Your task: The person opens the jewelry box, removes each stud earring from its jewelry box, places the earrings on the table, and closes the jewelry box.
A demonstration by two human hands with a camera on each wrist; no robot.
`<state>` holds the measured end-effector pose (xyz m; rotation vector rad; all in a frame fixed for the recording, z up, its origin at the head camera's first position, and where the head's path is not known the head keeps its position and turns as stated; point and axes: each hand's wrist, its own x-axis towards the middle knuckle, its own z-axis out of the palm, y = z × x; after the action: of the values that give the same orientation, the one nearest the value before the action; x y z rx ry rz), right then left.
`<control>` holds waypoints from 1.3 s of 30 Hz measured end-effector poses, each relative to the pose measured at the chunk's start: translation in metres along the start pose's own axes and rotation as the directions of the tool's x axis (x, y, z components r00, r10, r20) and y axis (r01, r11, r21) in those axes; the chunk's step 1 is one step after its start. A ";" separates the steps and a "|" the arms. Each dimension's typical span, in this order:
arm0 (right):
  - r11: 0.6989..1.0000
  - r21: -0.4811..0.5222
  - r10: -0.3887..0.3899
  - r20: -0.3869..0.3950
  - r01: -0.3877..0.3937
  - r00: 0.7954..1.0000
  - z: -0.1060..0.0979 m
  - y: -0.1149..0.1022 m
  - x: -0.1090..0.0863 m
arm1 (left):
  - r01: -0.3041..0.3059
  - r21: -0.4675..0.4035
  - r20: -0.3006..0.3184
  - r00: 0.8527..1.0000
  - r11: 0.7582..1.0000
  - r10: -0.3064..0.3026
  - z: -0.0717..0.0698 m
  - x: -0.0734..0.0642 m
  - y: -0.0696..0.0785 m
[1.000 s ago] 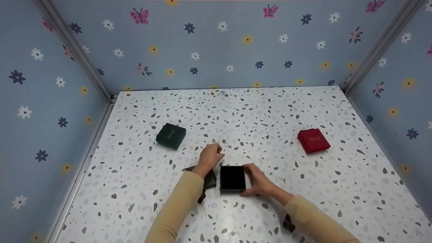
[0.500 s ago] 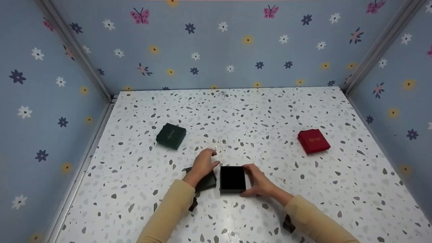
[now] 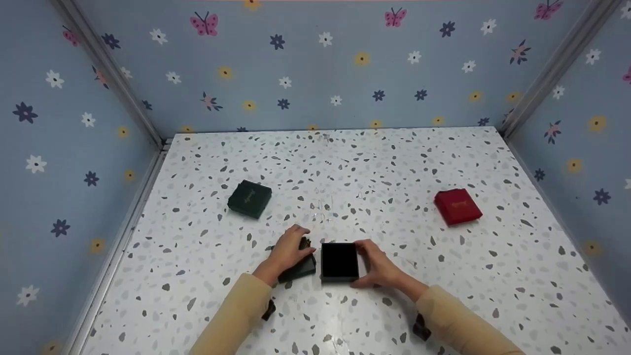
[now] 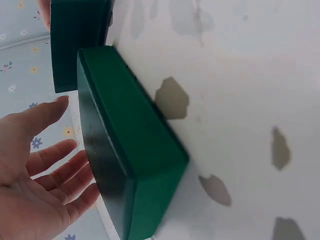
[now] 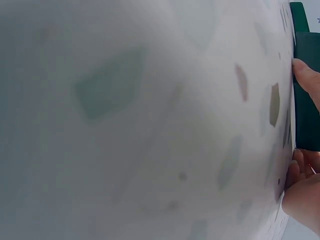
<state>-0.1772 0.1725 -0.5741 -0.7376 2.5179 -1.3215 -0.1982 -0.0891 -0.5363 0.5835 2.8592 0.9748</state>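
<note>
An open dark green jewellery box base (image 3: 339,262) with a black inside lies near the table's front middle. My right hand (image 3: 378,265) holds it from the right, thumb at the front corner and fingers at the back corner. Left of the base lies the box's dark green lid (image 3: 301,269), flat on the table. Over the lid is my left hand (image 3: 286,251), fingers spread and loosely bent. In the left wrist view, the left fingertips (image 4: 90,195) are right at the lid's face and nothing is pinched.
Farther back on the left sits a closed green jewellery box (image 3: 250,199) with gold lettering. A similar red box (image 3: 458,206) stands at the right. Faint thin strands (image 3: 323,204) lie mid-table. Flowered walls (image 3: 315,64) enclose the speckled white table (image 3: 394,172).
My left hand has drawn back from mid-table, moving toward the front left until it is over the lid. The right hand and the box base have stayed in place.
</note>
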 end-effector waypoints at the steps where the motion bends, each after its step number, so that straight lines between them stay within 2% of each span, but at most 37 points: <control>1: 1.000 0.005 -0.001 0.000 0.001 1.000 0.000 0.000 0.000 | -0.004 0.001 0.001 1.000 1.000 0.004 0.000 -0.001 -0.001; 11: 1.000 0.016 0.013 -0.001 -0.013 1.000 -0.001 0.000 0.000 | -0.038 0.030 0.058 0.998 0.999 0.036 -0.002 -0.017 -0.008; 17: 1.000 0.031 0.003 -0.003 -0.003 1.000 0.000 0.001 0.001 | -0.071 0.041 0.065 0.996 0.997 0.068 0.000 -0.023 -0.012; 24: 1.000 0.001 0.005 -0.010 -0.005 1.000 0.000 0.000 0.001 | -0.098 0.054 0.084 0.992 0.994 0.093 0.001 -0.031 -0.016; 31: 1.000 -0.010 0.012 -0.011 -0.012 1.000 0.000 0.000 0.001 | -0.091 0.054 0.113 0.990 0.994 0.084 0.002 -0.034 -0.017; 39: 1.000 -0.015 0.012 -0.018 -0.012 1.000 0.001 0.000 0.000 | -0.068 0.034 0.102 0.993 0.997 0.064 0.005 -0.034 -0.019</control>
<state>-0.1769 0.1719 -0.5743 -0.7155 2.5452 -1.3125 -0.1723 -0.1122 -0.5536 0.7136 2.7910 0.8753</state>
